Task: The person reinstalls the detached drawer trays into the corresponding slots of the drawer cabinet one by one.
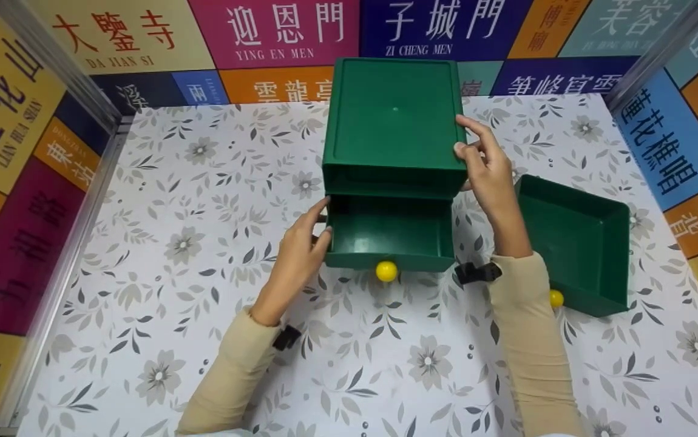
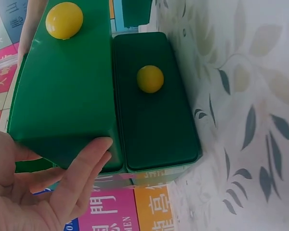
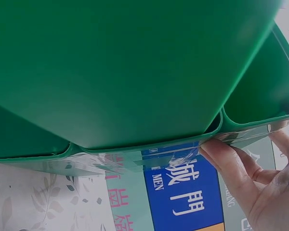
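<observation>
A green cabinet point(image 1: 393, 115) stands toward the back of the table. Its middle drawer point(image 1: 388, 227) is pulled out, with a yellow knob point(image 1: 386, 271) on its front; the slot above holds no drawer. In the left wrist view, the bottom drawer point(image 2: 156, 125) sits inside the cabinet beneath the pulled-out one. My left hand point(image 1: 298, 252) touches the pulled-out drawer's left side with extended fingers. My right hand point(image 1: 487, 161) rests its fingertips against the cabinet's upper right side. In the right wrist view, those fingers press the side wall beside the slots.
A loose green drawer point(image 1: 576, 243) with its own yellow knob point(image 1: 556, 298) lies to the right, beside my right forearm. Printed colourful panels point(image 1: 288, 30) wall the table at the back and both sides. The floral table cover point(image 1: 349, 364) lies in front.
</observation>
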The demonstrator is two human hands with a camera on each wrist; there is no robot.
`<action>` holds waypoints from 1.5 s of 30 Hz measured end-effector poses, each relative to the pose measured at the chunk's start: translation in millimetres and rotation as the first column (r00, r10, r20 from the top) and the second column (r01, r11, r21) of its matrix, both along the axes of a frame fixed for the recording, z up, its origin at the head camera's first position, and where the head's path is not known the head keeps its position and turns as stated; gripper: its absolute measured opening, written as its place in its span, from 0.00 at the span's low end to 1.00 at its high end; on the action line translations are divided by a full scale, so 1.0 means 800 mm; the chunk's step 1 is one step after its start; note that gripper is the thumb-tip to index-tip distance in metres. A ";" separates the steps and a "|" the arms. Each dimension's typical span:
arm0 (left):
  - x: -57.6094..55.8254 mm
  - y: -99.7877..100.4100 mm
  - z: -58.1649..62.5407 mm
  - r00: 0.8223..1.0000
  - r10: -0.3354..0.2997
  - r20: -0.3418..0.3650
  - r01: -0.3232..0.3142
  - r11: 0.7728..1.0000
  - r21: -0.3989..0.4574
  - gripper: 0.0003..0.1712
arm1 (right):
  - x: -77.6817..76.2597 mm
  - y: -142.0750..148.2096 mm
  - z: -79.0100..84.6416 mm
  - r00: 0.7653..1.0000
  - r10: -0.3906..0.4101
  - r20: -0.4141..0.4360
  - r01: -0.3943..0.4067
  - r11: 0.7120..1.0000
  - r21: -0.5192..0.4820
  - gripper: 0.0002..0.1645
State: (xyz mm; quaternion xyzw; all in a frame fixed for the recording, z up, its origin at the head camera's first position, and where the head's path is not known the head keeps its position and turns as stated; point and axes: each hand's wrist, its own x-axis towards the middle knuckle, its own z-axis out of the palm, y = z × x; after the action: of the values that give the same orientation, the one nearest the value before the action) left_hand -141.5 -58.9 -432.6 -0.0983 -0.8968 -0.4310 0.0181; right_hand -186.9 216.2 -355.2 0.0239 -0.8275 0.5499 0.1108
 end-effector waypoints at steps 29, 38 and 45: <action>0.046 0.066 0.044 0.883 -0.252 -0.396 0.074 0.908 -0.413 0.06 | 0.001 -0.001 0.001 1.000 -0.004 0.000 0.004 1.000 -0.008 0.25; 0.044 0.081 0.035 0.837 -0.301 -0.457 0.042 0.868 -0.494 0.04 | 0.000 0.000 -0.001 1.000 -0.002 0.007 0.002 1.000 -0.013 0.25; 0.041 0.081 0.036 0.829 -0.299 -0.472 0.016 0.857 -0.515 0.06 | 0.000 0.000 0.000 1.000 0.001 0.007 -0.001 1.000 -0.013 0.25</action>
State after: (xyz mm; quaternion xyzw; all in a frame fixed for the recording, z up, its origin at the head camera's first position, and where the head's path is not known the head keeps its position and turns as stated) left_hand -108.9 6.0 -404.0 -0.2924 -0.9227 -0.1445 0.2056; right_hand -187.2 216.1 -355.3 0.0215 -0.8242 0.5555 0.1079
